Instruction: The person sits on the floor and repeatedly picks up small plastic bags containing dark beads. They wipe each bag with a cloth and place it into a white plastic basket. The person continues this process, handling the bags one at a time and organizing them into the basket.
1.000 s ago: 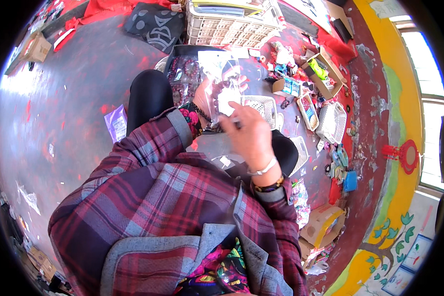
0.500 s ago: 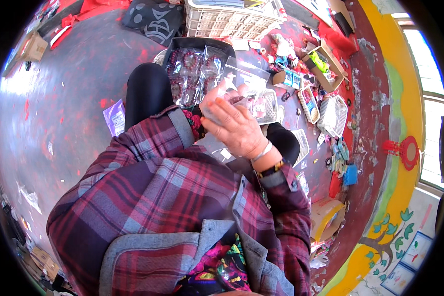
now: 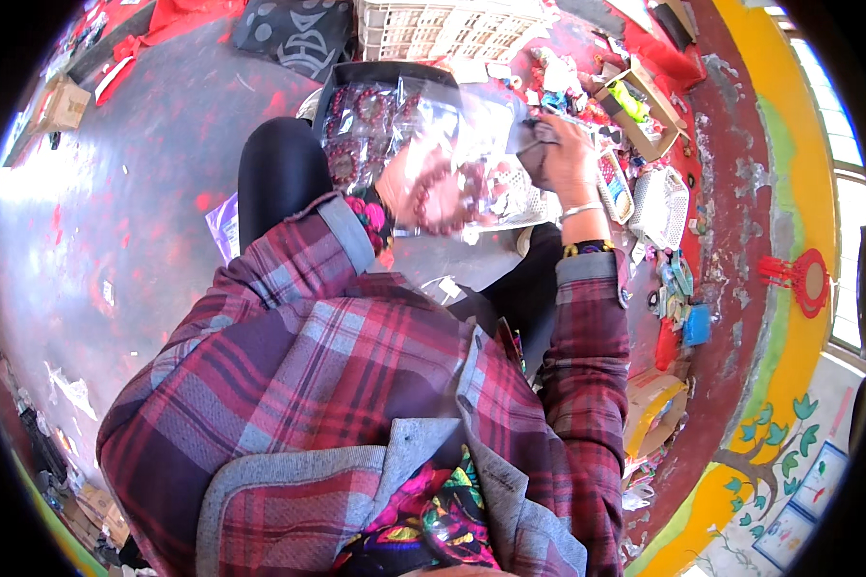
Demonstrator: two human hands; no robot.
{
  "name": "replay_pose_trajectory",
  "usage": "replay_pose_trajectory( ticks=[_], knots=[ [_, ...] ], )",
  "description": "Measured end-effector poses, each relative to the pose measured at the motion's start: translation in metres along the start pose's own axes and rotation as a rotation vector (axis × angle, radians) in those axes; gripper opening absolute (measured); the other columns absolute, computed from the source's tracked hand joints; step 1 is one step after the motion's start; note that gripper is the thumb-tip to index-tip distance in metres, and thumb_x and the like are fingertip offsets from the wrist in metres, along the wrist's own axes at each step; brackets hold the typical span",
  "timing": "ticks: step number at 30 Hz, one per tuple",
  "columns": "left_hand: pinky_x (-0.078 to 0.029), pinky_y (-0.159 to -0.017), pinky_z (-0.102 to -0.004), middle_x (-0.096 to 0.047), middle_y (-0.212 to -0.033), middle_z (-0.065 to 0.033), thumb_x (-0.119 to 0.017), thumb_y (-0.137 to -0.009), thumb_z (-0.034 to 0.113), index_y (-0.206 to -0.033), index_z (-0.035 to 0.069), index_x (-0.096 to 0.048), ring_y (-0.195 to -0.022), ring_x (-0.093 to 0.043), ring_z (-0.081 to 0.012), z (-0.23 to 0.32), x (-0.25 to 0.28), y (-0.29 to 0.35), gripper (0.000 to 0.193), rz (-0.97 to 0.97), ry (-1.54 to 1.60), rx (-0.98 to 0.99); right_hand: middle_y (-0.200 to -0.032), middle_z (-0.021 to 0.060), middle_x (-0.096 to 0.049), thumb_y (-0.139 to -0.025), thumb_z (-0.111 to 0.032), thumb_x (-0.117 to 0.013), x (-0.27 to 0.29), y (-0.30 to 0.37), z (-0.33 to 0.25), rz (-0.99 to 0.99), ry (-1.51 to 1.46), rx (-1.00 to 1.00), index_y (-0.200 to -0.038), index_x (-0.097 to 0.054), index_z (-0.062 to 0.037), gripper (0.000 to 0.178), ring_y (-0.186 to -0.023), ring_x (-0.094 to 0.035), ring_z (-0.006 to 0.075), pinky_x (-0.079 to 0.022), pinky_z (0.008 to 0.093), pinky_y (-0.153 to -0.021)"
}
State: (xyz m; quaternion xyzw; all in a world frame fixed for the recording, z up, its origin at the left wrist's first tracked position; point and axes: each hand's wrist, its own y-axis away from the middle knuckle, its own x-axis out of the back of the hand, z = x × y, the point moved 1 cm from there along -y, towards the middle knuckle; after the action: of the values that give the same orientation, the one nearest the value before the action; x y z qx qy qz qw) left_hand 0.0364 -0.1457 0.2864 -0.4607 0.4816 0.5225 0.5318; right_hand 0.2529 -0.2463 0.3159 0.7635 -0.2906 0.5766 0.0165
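Observation:
My left hand (image 3: 409, 181) supports a clear plastic bag (image 3: 476, 125), and its fingers show blurred through the film. Dark red beaded bracelets (image 3: 440, 200) lie over these fingers, apparently inside the bag. At the bag's right side my right hand (image 3: 570, 165) is closed, with something dark (image 3: 532, 146) at its fingers that motion blur keeps me from naming. Beyond my left hand stands a black box (image 3: 375, 72) holding several bagged bracelets of dark red beads (image 3: 356, 120). A white basket (image 3: 534, 210) sits partly hidden below the hands.
A large cream crate (image 3: 443, 34) stands at the back beside a dark patterned bag (image 3: 293, 37). On the right are a white basket (image 3: 660, 207), a smaller basket (image 3: 614, 188) and an open cardboard box (image 3: 645, 135). A purple packet (image 3: 223, 226) lies by my left knee.
My right hand has moved away from my left hand, to the right, and has closed. The bag and the bracelets over my left hand now show more fully.

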Motion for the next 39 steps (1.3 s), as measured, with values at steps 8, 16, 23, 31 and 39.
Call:
replay_pose_trajectory(
  ticks=[8, 16, 23, 31, 39],
  knots=[
    [-0.050, -0.078, -0.0473, -0.057, -0.114, -0.0235, -0.032, -0.094, 0.049, -0.130, 0.002, -0.041, -0.098, -0.060, -0.0322, 0.098, 0.051, 0.036, 0.060, 0.491, -0.376, -0.544, -0.081, 0.0007, -0.060, -0.087, -0.006, -0.054, -0.019, 0.089, 0.028, -0.064, -0.818, -0.715, -0.102, -0.066, -0.0066, 0.020, -0.070, -0.050, 0.0033, -0.040, 0.0192, -0.061],
    [-0.046, -0.084, -0.0510, -0.053, -0.120, -0.0229, -0.032, -0.091, 0.060, -0.139, 0.010, -0.033, -0.101, -0.057, -0.0321, 0.097, 0.184, 0.067, 0.070, 0.757, -0.318, -0.299, -0.075, -0.0057, -0.049, -0.089, -0.003, -0.053, -0.029, 0.096, 0.035, -0.078, -1.002, -0.781, -0.104, -0.066, -0.0049, 0.019, -0.065, -0.043, 0.0033, -0.037, 0.0188, -0.059],
    [-0.035, -0.091, -0.0541, -0.045, -0.129, -0.0162, -0.041, -0.080, 0.070, -0.140, 0.017, -0.034, -0.114, -0.045, -0.0295, 0.064, 0.229, 0.051, 0.080, 1.206, -0.606, -0.214, -0.080, -0.0025, -0.056, -0.088, -0.003, -0.054, -0.015, 0.092, 0.015, -0.090, -1.074, -0.854, -0.104, -0.065, -0.0035, 0.019, -0.070, -0.047, 0.0040, -0.039, 0.0180, -0.063],
    [-0.046, -0.081, -0.0467, -0.062, -0.099, -0.0241, -0.045, -0.080, 0.038, -0.099, 0.004, -0.065, -0.095, -0.059, -0.0396, 0.079, 0.338, 0.068, 0.043, 1.258, -2.152, 0.364, -0.079, -0.0038, -0.055, -0.088, -0.003, -0.054, -0.028, 0.091, 0.024, -0.104, -1.063, -0.779, -0.105, -0.065, -0.0035, 0.020, -0.066, -0.045, 0.0032, -0.036, 0.0176, -0.059],
    [-0.040, -0.095, -0.0390, -0.056, -0.119, -0.0183, -0.059, -0.076, 0.026, -0.111, 0.007, -0.061, -0.111, -0.053, -0.0310, 0.035, 0.258, 0.019, 0.040, 1.306, -2.077, -0.009, -0.090, 0.0039, -0.061, -0.089, -0.002, -0.052, -0.009, 0.095, 0.029, 0.042, -1.262, -0.900, -0.106, -0.063, -0.0005, 0.020, -0.078, -0.057, 0.0092, -0.047, 0.0205, -0.073]
  ],
)
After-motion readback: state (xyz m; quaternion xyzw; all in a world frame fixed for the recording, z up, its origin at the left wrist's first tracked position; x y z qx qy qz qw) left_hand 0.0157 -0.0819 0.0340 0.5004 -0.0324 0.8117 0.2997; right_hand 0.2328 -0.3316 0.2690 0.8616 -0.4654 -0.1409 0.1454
